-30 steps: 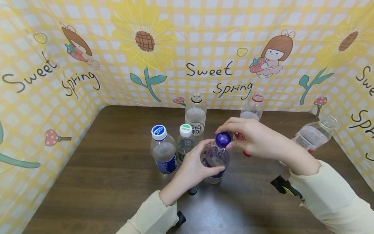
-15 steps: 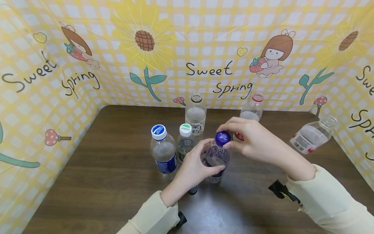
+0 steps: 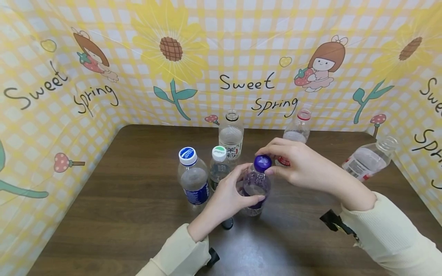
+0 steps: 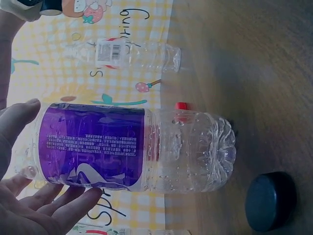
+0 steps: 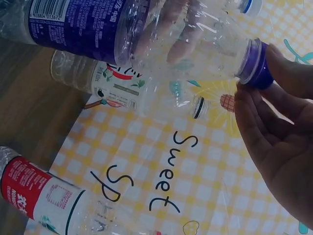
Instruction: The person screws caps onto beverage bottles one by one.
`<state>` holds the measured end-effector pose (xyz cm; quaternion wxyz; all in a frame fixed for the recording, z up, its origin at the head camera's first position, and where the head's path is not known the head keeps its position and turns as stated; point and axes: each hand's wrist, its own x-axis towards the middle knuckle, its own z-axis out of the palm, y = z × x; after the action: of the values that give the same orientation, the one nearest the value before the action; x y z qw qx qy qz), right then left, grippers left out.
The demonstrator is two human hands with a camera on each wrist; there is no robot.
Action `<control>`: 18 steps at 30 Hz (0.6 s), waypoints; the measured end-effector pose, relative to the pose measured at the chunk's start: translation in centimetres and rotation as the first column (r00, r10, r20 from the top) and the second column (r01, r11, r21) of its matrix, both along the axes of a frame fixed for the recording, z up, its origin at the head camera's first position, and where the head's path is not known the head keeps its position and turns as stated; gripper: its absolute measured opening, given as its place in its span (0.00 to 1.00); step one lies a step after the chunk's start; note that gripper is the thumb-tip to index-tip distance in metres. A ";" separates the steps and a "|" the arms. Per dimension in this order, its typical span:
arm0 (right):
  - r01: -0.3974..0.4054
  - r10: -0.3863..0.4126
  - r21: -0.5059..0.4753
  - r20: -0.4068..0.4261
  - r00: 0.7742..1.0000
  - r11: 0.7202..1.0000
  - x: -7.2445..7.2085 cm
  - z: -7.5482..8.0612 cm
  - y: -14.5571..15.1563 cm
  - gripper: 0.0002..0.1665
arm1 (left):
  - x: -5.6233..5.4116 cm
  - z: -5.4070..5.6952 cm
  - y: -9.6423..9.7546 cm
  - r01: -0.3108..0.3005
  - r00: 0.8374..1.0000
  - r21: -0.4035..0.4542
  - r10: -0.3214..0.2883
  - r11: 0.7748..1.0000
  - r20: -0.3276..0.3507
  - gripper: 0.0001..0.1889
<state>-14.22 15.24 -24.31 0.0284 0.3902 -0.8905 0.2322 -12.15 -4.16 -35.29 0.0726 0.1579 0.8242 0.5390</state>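
- While the left hand [image 3: 228, 195] curves round the purple bottle [image 3: 257, 183], the right hand [image 3: 298, 161] pinches its purple cap [image 3: 263, 163] from above; in the head view the bottle is upright over the middle of the brown table [image 3: 114, 199]
- Also in the head view, the green-capped bottle [image 3: 220, 168] is just beside the left hand, with the blue-capped bottle [image 3: 195, 178] to its left and the black-ringed bottle [image 3: 231, 134] behind; the red-ringed bottle [image 3: 297, 129] is partly hidden by the right hand, and the barcode bottle [image 3: 367, 161] sits far right
- A black cap [image 3: 227, 224] lies near the left forearm, and yellow checked cloth [image 3: 241, 46] hangs behind
- From the left wrist, the thumb is on one side of the purple label [image 4: 93, 147] and the fingers on the other, a grip as wide as the bottle; a red cap [image 4: 181, 105] shows just past its edge, and I cannot tell whether the base touches the table
- From the right wrist, thumb and fingertips close narrowly on the purple cap, which sits at the bottle's mouth; how tight it is I cannot tell
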 end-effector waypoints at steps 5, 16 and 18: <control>0.013 -0.013 -0.020 -0.015 1.000 1.000 0.0 -0.4 -0.1 0.17 | 0.0 0.0 0.1 -0.009 1.000 -0.005 0.009 1.000 -0.003 0.38; 0.070 -0.073 -0.057 -0.044 0.996 0.996 0.2 -0.9 -0.4 0.17 | 0.1 0.1 0.3 -0.029 1.000 -0.016 0.030 0.999 0.008 0.38; 0.087 -0.090 -0.058 -0.042 0.995 0.994 0.3 -0.9 -0.4 0.17 | 0.1 0.0 0.3 -0.031 1.000 -0.017 0.031 0.999 0.004 0.38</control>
<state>-13.95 14.79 -25.23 0.0695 0.3545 -0.8992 0.2467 -12.03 -3.88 -35.27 0.0671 0.1434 0.8309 0.5334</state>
